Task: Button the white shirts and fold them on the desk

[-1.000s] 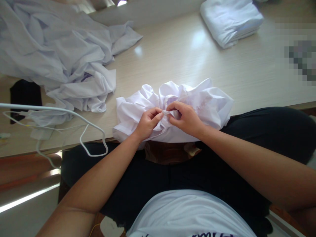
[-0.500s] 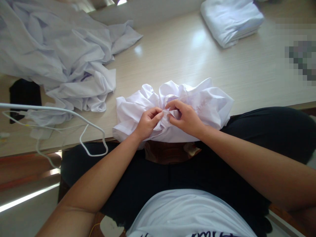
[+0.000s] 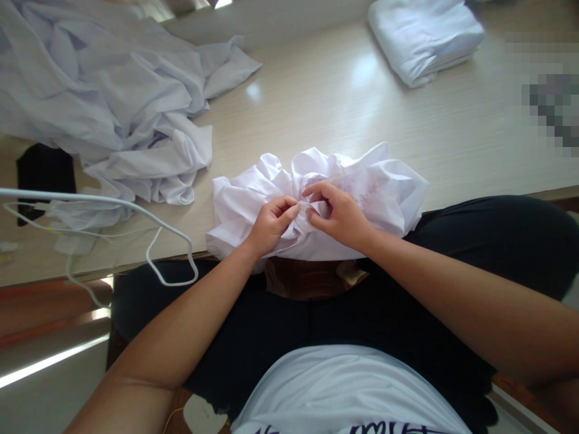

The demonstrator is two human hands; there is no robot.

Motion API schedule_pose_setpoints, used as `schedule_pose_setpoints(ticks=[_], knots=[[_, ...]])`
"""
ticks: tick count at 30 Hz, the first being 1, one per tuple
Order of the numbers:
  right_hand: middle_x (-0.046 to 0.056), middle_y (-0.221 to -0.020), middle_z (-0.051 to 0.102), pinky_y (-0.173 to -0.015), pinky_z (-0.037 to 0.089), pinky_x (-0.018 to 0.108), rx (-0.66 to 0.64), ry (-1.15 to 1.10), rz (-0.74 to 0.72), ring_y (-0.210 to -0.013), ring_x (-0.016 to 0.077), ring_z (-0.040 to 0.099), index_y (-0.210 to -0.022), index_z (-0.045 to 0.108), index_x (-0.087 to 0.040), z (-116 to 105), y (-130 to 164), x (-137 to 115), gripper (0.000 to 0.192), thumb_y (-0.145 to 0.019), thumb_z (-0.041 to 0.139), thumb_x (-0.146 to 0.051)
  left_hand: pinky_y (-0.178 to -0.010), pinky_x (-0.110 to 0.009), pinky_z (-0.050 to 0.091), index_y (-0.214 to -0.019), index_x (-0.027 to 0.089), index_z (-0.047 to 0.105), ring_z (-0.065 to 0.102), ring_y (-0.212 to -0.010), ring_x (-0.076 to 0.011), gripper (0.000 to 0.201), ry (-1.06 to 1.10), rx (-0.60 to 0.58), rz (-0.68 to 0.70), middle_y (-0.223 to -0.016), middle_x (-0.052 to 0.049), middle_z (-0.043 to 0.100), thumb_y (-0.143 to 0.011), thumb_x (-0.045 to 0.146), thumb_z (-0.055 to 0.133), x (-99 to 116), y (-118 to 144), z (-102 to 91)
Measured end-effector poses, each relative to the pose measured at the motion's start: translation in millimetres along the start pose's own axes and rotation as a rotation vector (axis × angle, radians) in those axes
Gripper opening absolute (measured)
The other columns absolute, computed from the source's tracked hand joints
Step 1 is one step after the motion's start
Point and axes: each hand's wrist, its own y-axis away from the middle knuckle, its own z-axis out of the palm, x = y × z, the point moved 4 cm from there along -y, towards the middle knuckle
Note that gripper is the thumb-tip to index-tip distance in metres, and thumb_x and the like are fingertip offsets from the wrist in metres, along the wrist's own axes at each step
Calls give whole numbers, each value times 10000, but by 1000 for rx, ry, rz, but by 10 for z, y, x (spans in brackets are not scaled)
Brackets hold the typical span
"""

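A bunched white cloth (image 3: pixel 384 187) lies at the table's near edge, gathered into folds around its middle. My left hand (image 3: pixel 272 224) pinches a fold of it between thumb and forefinger. Close beside it, my right hand (image 3: pixel 341 216) curves over the same gathered spot, its thumb and forefinger bent toward each other on the fabric with a gap between them. Whether a small thing such as a needle or thread is in the fingers is too small to tell. The fabric under both palms is hidden.
A large heap of crumpled white fabric (image 3: pixel 149 102) covers the table's left side. Folded white cloth (image 3: pixel 425 39) sits at the back right. White cables (image 3: pixel 136 208) run along the left, near a black item (image 3: pixel 45 181). A blurred-out object (image 3: pixel 556 108) is far right on the table (image 3: pixel 316 102).
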Motion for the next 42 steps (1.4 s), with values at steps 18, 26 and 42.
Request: schedule_pose_setpoints(ticks=[18,26,42], knots=[[32,-950,672,-812,459,321,-17,-37,5,-878,198,623,-976,603,-213,0,-9,10,202,-776,624,-197,-631,-217,414,-856,151,664,519,-661,-108,269,26,-3,-7,-760,-8,605,-826,412,722,-13,-1,0],[33,-967,683,-809,470,323,-19,-16,-6,-871,198,630,-1009,606,-212,4,-7,5,237,-774,618,-184,-652,-220,426,-862,149,675,536,-695,-119,275,7,9,6,-784,-14,619,-823,418,723,7,1,8],[33,-946,678,-813,463,323,-26,-2,-4,-876,202,626,-973,615,-208,4,-16,12,201,-773,621,-192,-641,-224,426,-864,155,676,532,-675,-114,272,6,3,5,-775,-11,616,-832,422,714,2,0,8]])
